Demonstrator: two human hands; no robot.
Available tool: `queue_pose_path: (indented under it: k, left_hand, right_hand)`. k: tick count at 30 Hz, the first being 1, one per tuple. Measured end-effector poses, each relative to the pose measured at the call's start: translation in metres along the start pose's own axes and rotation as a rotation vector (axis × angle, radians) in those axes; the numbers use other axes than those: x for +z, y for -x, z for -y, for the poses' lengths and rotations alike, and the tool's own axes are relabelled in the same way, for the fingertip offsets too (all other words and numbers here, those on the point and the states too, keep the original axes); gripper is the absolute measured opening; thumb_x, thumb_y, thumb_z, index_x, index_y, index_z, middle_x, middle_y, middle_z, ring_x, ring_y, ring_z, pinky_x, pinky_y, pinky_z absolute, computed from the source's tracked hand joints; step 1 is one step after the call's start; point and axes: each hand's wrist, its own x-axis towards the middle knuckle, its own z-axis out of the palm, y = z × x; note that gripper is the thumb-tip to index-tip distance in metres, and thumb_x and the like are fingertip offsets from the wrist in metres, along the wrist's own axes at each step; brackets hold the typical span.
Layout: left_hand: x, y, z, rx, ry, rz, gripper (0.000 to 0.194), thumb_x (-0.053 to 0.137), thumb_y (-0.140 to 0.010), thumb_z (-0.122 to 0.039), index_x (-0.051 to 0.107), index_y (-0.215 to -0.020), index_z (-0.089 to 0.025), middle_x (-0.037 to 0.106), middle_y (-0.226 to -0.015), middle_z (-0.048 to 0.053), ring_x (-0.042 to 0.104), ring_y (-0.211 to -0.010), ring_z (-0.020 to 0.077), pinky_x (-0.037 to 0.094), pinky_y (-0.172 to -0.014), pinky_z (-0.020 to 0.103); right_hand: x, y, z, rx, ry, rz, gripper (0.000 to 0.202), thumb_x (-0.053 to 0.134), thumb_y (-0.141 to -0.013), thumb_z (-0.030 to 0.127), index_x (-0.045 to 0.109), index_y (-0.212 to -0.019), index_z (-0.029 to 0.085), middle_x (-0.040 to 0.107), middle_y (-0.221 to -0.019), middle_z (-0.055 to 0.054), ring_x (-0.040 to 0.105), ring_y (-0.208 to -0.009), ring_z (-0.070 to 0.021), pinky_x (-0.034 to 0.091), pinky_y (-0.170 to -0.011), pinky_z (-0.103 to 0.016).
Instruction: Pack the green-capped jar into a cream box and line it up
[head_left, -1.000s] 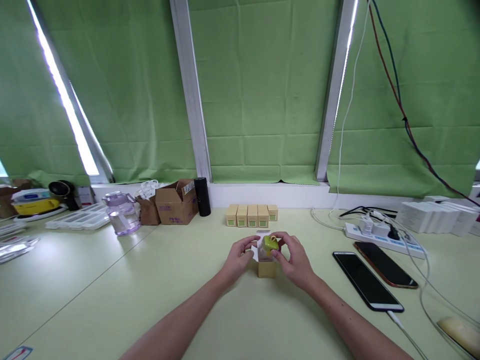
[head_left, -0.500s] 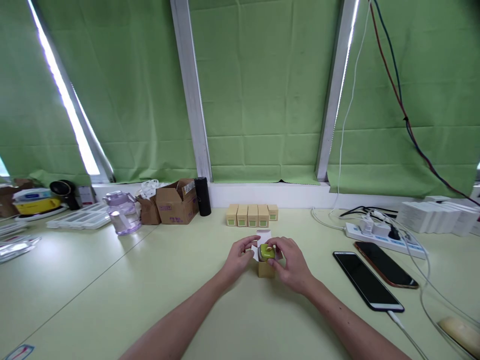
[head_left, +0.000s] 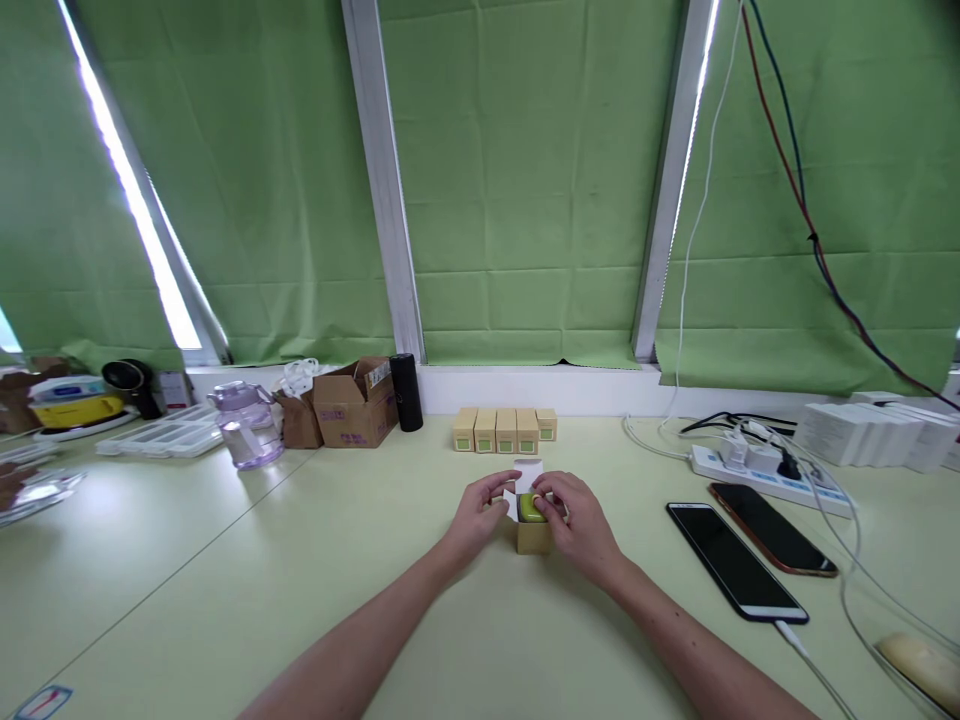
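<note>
A small brown cardboard box [head_left: 533, 540] stands open on the table in front of me, its white inner flaps raised. A shiny yellow-green rounded case [head_left: 531, 508] sits in its opening, mostly sunk inside. My left hand [head_left: 478, 512] is at the box's left side, with curved fingers and thumb at the flap there. My right hand [head_left: 579, 522] pinches at the top of the case from the right, thumb and finger close together. Its fingers partly cover the case and the right flap.
Several small brown boxes [head_left: 505, 431] stand in a row behind. Two phones [head_left: 735, 560] and a power strip [head_left: 772, 480] with cables lie to the right. A purple water jug [head_left: 247, 425], a larger carton [head_left: 355, 405] and a black cylinder [head_left: 406, 392] stand at the back left.
My right hand has lowered the yellow-green case deeper into the box; less of it shows above the rim. My left hand has stayed at the left flap.
</note>
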Motion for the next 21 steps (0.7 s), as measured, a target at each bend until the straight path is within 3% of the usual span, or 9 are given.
queue_pose_path:
  k: [6, 12, 21]
  left_hand:
    - [0.001, 0.000, -0.001, -0.012, -0.012, 0.005, 0.051, 0.066, -0.079, -0.020, 0.075, -0.129, -0.017, 0.075, -0.110, 0.009, 0.067, -0.106, 0.0252, 0.050, -0.092, 0.034]
    - [0.001, -0.001, -0.001, -0.020, -0.038, -0.003, 0.052, 0.066, -0.078, -0.021, 0.074, -0.128, -0.017, 0.075, -0.114, 0.011, 0.066, -0.109, 0.0261, 0.049, -0.093, 0.035]
    - [0.001, -0.001, 0.000, -0.004, -0.042, -0.004, 0.050, 0.065, -0.078, -0.020, 0.075, -0.127, -0.016, 0.076, -0.115, 0.011, 0.067, -0.109, 0.0264, 0.050, -0.092, 0.034]
  right_hand:
    - [0.005, 0.000, 0.000, 0.138, -0.166, -0.010, 0.014, 0.056, -0.098, 0.030, 0.065, -0.088, 0.026, 0.065, -0.111, -0.010, 0.065, -0.091, -0.0249, 0.056, -0.068, -0.036]
    - [0.010, -0.002, -0.004, 0.190, -0.194, -0.052, 0.013, 0.065, -0.092, 0.032, 0.068, -0.081, 0.025, 0.064, -0.102, -0.008, 0.061, -0.080, -0.0219, 0.057, -0.072, -0.039]
    - [0.014, -0.003, -0.005, 0.207, -0.185, -0.074, 0.011, 0.066, -0.089, 0.028, 0.071, -0.079, 0.025, 0.063, -0.099, -0.007, 0.062, -0.079, -0.0219, 0.058, -0.072, -0.039]
